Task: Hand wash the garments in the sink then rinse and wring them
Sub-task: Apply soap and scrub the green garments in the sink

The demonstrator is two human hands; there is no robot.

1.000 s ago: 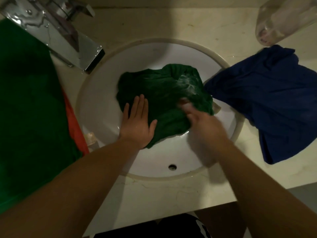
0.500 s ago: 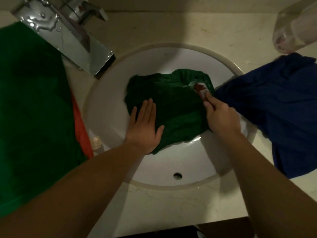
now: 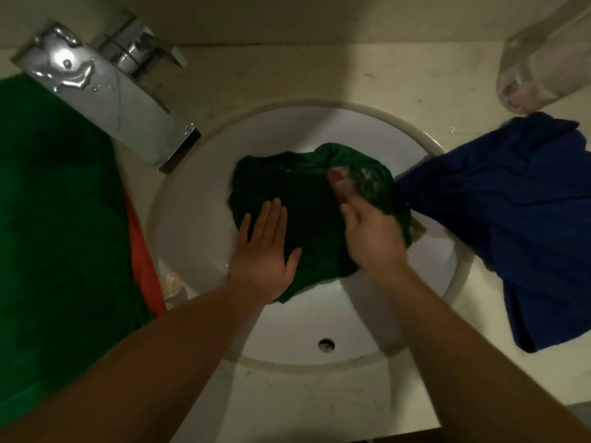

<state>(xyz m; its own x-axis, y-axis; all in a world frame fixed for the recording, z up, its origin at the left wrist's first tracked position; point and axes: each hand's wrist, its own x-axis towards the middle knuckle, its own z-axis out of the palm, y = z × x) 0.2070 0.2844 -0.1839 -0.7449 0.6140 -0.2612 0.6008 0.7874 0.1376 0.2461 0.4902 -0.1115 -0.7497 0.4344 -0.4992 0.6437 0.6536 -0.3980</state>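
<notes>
A: What lies furthest left?

B: At nine o'clock of the sink (image 3: 192,219) a large green cloth (image 3: 48,219) covers the counter (image 3: 319,404). An orange cloth (image 3: 144,266) shows along its edge, just beside the rim. The wet chrome faucet (image 3: 108,100) juts in from ten o'clock.

A: And the hands?

B: The person's left hand (image 3: 262,254) lies flat with its fingers straight and presses the green garment (image 3: 303,203) at its seven o'clock edge. The garment sits bunched in the middle of the basin, with suds at its two o'clock side. The right hand (image 3: 371,235) works over that soapy side. It is blurred, and a small pinkish lump (image 3: 337,182), perhaps soap, sits at its fingertips. Whether the fingers pinch it cannot be told.

A: How will the garment handle?

B: Probably soft, limp, heavy with water, and slippery where it is lathered. For wringing, a thick gathered fold in each fist looks safer than a thin edge.

A: Further right?

B: A blue garment (image 3: 511,219) hangs over the rim at three o'clock and lies mostly on the counter. A clear plastic bottle (image 3: 543,59) stands at one o'clock.

A: The surface, the room?

B: The counter is pale and stone-like. The basin is smooth and white, with a small hole (image 3: 326,344) at six o'clock. The light is dim.
</notes>
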